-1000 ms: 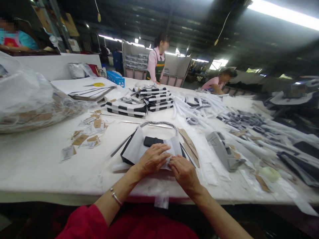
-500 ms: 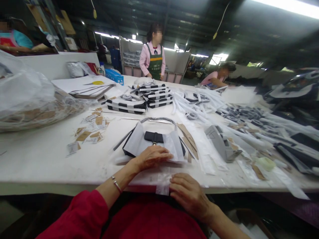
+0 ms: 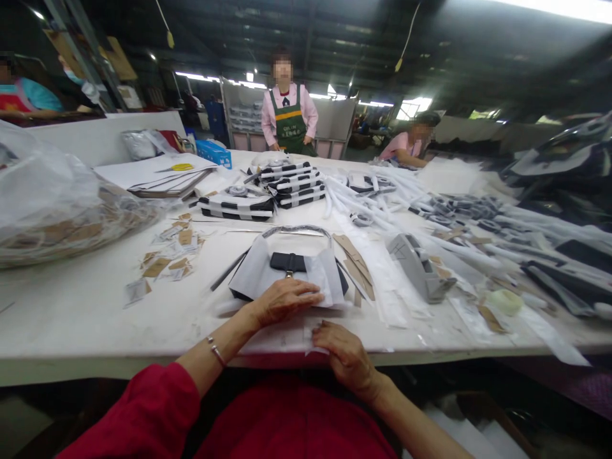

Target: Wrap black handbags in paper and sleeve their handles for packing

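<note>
A black handbag (image 3: 241, 290), its front covered by white wrapping paper (image 3: 258, 268), lies on the table before me. A black flap with a metal clasp (image 3: 287, 262) shows between the paper's two sides, and the wrapped handle arches toward the far side. My left hand (image 3: 287, 301) rests flat over the lower front of the bag, fingers stretched out to the right. Closer to me, my right hand (image 3: 345, 357) has its fingers bent together on a translucent strip (image 3: 310, 342) at the table's front edge. Part of that strip is hidden by the fingers.
Left of the bag lie paper tags (image 3: 165, 258) and a large plastic sack (image 3: 71, 210). Striped wrapped bags (image 3: 287, 185) are piled behind. A grey tape dispenser (image 3: 418, 268) stands right, near white strips and rolls. Yellow scissors (image 3: 182, 167) lie on stacked sheets. A co-worker (image 3: 289, 118) stands opposite.
My right hand has closed on the translucent strip and lifted its hanging end from the table edge. My left hand stays on the bag. The co-worker opposite has turned toward me.
</note>
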`<move>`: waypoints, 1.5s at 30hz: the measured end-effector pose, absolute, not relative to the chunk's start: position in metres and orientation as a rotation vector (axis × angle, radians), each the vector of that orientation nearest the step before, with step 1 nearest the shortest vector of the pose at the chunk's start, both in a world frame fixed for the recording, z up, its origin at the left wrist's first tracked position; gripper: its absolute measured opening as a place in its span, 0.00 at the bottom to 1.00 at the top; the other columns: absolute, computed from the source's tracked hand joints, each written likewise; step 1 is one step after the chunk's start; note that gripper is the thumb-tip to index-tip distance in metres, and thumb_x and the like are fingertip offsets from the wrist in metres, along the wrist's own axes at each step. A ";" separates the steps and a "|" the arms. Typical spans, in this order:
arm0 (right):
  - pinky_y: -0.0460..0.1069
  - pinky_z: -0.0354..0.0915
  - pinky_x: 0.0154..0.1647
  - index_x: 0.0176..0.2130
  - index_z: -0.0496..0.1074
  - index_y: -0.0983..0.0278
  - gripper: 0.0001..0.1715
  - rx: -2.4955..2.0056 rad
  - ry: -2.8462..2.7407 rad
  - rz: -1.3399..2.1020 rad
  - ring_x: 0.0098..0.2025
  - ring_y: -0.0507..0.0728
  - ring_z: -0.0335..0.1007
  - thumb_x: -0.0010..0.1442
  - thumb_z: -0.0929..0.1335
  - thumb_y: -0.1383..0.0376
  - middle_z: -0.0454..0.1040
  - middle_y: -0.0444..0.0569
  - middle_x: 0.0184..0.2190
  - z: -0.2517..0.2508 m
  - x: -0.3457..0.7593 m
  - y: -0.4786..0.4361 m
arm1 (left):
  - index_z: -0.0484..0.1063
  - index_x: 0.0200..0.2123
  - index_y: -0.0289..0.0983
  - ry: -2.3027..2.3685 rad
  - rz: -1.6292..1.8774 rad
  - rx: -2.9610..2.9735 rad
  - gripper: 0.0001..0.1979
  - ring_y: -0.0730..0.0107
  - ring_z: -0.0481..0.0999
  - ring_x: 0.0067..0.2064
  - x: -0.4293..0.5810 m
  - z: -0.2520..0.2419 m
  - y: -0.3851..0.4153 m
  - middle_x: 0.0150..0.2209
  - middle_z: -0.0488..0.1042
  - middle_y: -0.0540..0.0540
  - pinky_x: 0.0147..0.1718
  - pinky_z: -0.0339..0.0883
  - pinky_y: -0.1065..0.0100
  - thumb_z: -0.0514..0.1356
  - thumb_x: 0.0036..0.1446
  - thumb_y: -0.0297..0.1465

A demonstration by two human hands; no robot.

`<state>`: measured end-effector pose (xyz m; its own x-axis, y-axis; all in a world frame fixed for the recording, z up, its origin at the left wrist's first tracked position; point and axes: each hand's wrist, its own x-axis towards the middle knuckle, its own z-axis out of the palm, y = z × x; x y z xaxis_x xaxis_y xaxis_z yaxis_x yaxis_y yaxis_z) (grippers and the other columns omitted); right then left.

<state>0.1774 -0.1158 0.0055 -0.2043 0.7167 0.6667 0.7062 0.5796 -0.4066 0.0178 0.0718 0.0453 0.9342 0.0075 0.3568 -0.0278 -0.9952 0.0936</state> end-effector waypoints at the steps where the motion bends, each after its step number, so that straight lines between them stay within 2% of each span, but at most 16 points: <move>1: 0.56 0.70 0.55 0.47 0.72 0.58 0.23 -1.149 -1.905 0.056 0.45 0.56 0.77 0.58 0.60 0.77 0.80 0.47 0.40 0.007 0.179 -0.120 | 0.66 0.60 0.46 -0.023 0.541 2.982 0.19 0.64 0.72 0.55 0.018 0.045 0.072 0.58 0.71 0.45 0.54 0.64 0.65 0.48 0.69 0.30; 5: 0.55 0.72 0.54 0.45 0.73 0.57 0.15 -1.195 -1.852 0.170 0.42 0.56 0.78 0.63 0.64 0.72 0.81 0.46 0.38 0.019 0.180 -0.133 | 0.67 0.59 0.46 -0.054 0.505 2.950 0.18 0.66 0.71 0.57 0.017 0.047 0.073 0.57 0.72 0.46 0.55 0.63 0.66 0.46 0.71 0.31; 8: 0.56 0.71 0.54 0.44 0.73 0.57 0.16 -1.198 -1.921 0.097 0.42 0.56 0.78 0.63 0.63 0.73 0.80 0.47 0.37 0.033 0.175 -0.132 | 0.67 0.59 0.46 -0.097 0.538 2.962 0.18 0.65 0.71 0.57 0.016 0.046 0.073 0.56 0.73 0.46 0.55 0.63 0.66 0.48 0.70 0.30; 10: 0.60 0.68 0.58 0.43 0.73 0.59 0.17 -1.183 -1.978 -0.042 0.49 0.58 0.76 0.62 0.61 0.75 0.79 0.49 0.42 0.044 0.174 -0.126 | 0.67 0.59 0.44 -0.139 0.593 2.987 0.17 0.65 0.71 0.57 0.016 0.044 0.072 0.56 0.73 0.45 0.54 0.64 0.65 0.49 0.69 0.29; 12: 0.64 0.61 0.63 0.41 0.73 0.61 0.16 -1.178 -2.025 -0.167 0.59 0.60 0.68 0.61 0.60 0.76 0.76 0.52 0.51 0.055 0.174 -0.116 | 0.67 0.58 0.42 -0.162 0.665 3.024 0.17 0.64 0.71 0.55 0.017 0.042 0.070 0.54 0.73 0.43 0.54 0.65 0.64 0.52 0.68 0.28; 14: 0.63 0.60 0.64 0.40 0.72 0.62 0.13 -1.207 -2.036 -0.195 0.62 0.61 0.64 0.64 0.61 0.74 0.73 0.53 0.55 0.064 0.177 -0.105 | 0.67 0.57 0.40 -0.142 0.711 3.066 0.17 0.63 0.73 0.52 0.017 0.039 0.067 0.53 0.74 0.42 0.52 0.66 0.63 0.53 0.67 0.27; 16: 0.57 0.68 0.57 0.42 0.71 0.62 0.11 -1.293 -1.990 -0.137 0.55 0.59 0.72 0.68 0.60 0.70 0.76 0.54 0.49 0.071 0.181 -0.095 | 0.69 0.54 0.40 -0.099 0.744 3.096 0.15 0.63 0.73 0.50 0.016 0.036 0.063 0.53 0.73 0.42 0.51 0.67 0.62 0.55 0.66 0.28; 18: 0.50 0.73 0.42 0.44 0.70 0.63 0.12 -1.436 -1.947 -0.087 0.41 0.57 0.77 0.70 0.58 0.67 0.78 0.52 0.38 0.073 0.185 -0.089 | 0.71 0.51 0.40 -0.047 0.815 3.090 0.12 0.61 0.72 0.52 0.014 0.033 0.058 0.53 0.73 0.43 0.53 0.67 0.60 0.56 0.65 0.27; 20: 0.48 0.71 0.32 0.43 0.70 0.63 0.15 -1.553 -1.949 -0.075 0.30 0.55 0.76 0.71 0.57 0.66 0.76 0.49 0.31 0.072 0.187 -0.088 | 0.72 0.49 0.39 0.039 0.924 3.043 0.11 0.60 0.70 0.56 0.013 0.029 0.052 0.53 0.74 0.43 0.54 0.66 0.59 0.57 0.65 0.27; 21: 0.47 0.69 0.30 0.43 0.70 0.63 0.15 -1.575 -1.960 -0.073 0.29 0.55 0.75 0.71 0.56 0.65 0.75 0.48 0.30 0.071 0.188 -0.088 | 0.73 0.49 0.40 0.089 0.970 3.008 0.11 0.60 0.69 0.57 0.012 0.027 0.050 0.52 0.74 0.43 0.54 0.66 0.59 0.57 0.65 0.26; 26: 0.46 0.69 0.35 0.48 0.70 0.62 0.14 -1.504 -1.908 0.026 0.33 0.54 0.76 0.71 0.58 0.65 0.78 0.47 0.34 0.068 0.190 -0.091 | 0.74 0.48 0.40 0.221 1.085 2.812 0.12 0.64 0.71 0.55 0.011 0.018 0.038 0.49 0.76 0.44 0.53 0.67 0.61 0.53 0.67 0.26; 30: 0.47 0.71 0.44 0.48 0.71 0.61 0.13 -1.400 -1.910 0.023 0.42 0.54 0.77 0.69 0.61 0.69 0.79 0.48 0.41 0.077 0.184 -0.088 | 0.72 0.49 0.40 0.261 0.960 2.776 0.13 0.64 0.71 0.53 0.011 0.021 0.035 0.48 0.75 0.44 0.53 0.65 0.61 0.53 0.66 0.25; 32: 0.49 0.71 0.47 0.45 0.72 0.61 0.12 -1.333 -1.943 -0.040 0.44 0.55 0.76 0.68 0.62 0.70 0.79 0.50 0.41 0.079 0.176 -0.091 | 0.71 0.51 0.40 0.243 0.898 2.778 0.13 0.65 0.72 0.51 0.012 0.023 0.038 0.45 0.76 0.45 0.53 0.64 0.61 0.54 0.66 0.25; 37: 0.47 0.72 0.37 0.41 0.72 0.62 0.13 -1.233 -2.019 0.040 0.33 0.54 0.75 0.67 0.60 0.72 0.77 0.48 0.30 0.063 0.151 -0.114 | 0.70 0.52 0.41 0.201 0.885 2.807 0.15 0.66 0.73 0.48 0.014 0.026 0.047 0.44 0.76 0.47 0.49 0.65 0.63 0.53 0.64 0.23; 41: 0.47 0.71 0.35 0.41 0.71 0.61 0.12 -1.234 -1.972 0.080 0.31 0.54 0.75 0.67 0.60 0.69 0.77 0.48 0.29 0.051 0.143 -0.117 | 0.70 0.51 0.40 0.198 0.950 2.835 0.16 0.64 0.72 0.48 0.015 0.029 0.043 0.43 0.76 0.47 0.50 0.65 0.62 0.53 0.64 0.21; 45: 0.45 0.66 0.29 0.36 0.70 0.61 0.10 -1.232 -1.911 -0.082 0.28 0.53 0.74 0.66 0.61 0.67 0.76 0.46 0.26 0.062 0.152 -0.091 | 0.70 0.50 0.42 0.145 1.074 2.824 0.15 0.65 0.72 0.47 0.013 0.027 0.041 0.41 0.77 0.50 0.51 0.66 0.65 0.56 0.61 0.22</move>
